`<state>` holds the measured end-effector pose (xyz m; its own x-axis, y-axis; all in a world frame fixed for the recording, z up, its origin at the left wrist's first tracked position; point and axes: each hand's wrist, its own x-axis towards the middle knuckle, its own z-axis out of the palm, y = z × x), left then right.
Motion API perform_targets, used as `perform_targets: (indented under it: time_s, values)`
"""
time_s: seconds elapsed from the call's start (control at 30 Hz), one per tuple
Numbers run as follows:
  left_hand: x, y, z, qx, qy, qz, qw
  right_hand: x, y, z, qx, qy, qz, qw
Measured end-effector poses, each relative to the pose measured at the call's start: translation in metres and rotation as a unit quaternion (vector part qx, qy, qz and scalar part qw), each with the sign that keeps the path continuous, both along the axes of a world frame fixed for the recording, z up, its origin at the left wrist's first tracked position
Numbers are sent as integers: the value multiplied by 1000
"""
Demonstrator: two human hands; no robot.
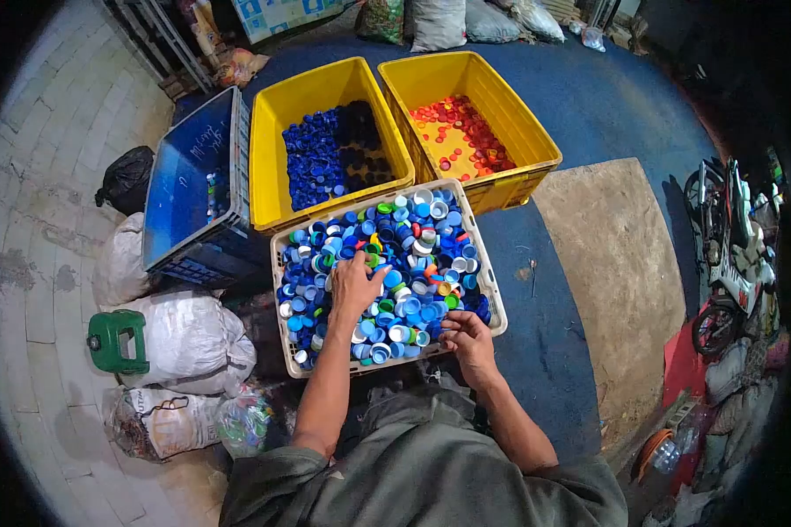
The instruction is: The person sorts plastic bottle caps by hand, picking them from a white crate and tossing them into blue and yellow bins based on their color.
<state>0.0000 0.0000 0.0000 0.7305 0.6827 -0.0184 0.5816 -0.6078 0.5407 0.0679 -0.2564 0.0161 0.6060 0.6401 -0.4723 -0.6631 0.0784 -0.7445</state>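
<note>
A white crate [500, 303] in front of me is filled with loose plastic bottle caps [410, 306], mostly blue and white, with some green, yellow, red and orange ones. My left hand [353, 285] lies over the caps left of the middle, palm down. Its thumb stands apart from the fingers, whose tips reach in among the caps. At the crate's near right side is my right hand [471, 344], its fingers curled beside the caps. Whatever those fingers hold, if anything, is hidden.
Beyond the crate stand a yellow bin [268, 167] with dark blue and black caps and another yellow bin [527, 145] with red and orange caps. A blue bin [176, 198] is at left. White sacks [189, 338] and a green container [105, 342] lie left; a motorcycle [725, 255] stands right.
</note>
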Motion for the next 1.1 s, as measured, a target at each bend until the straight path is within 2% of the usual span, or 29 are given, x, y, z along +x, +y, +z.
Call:
perform_targets:
  time_s: [0.2,0.27,0.4,0.5,0.57,0.63,0.73,0.8,0.87,0.97,1.1]
  values:
    - [8,-18,1,30,36,48,998,-2,-2,13,-29,-16,22,999]
    - [11,-8,-10,-15,8,57,998,-1,3,11,-33,-22,32,999]
    - [8,-3,-1,-121,-87,107,983,2,12,7,-19,-26,48,998]
    - [-2,11,-1,-378,-221,156,885,7,19,7,-25,-31,55,998]
    - [-16,11,9,-553,-339,186,738,12,28,11,-36,-54,65,996]
    - [-27,10,21,-648,-393,186,625,16,38,12,-55,-92,73,992]
    - [-36,1,32,-687,-442,183,547,25,55,-6,-60,-170,95,979]
    - [-44,-2,32,-701,-467,170,512,30,71,-10,-114,-331,127,928]
    - [-49,-8,28,-686,-465,188,527,35,82,-6,-156,-461,150,860]
    - [-57,-16,25,-675,-462,190,543,42,101,-2,-158,-649,191,720]
    - [-67,-27,16,-664,-453,206,558,37,124,-1,-209,-684,203,669]
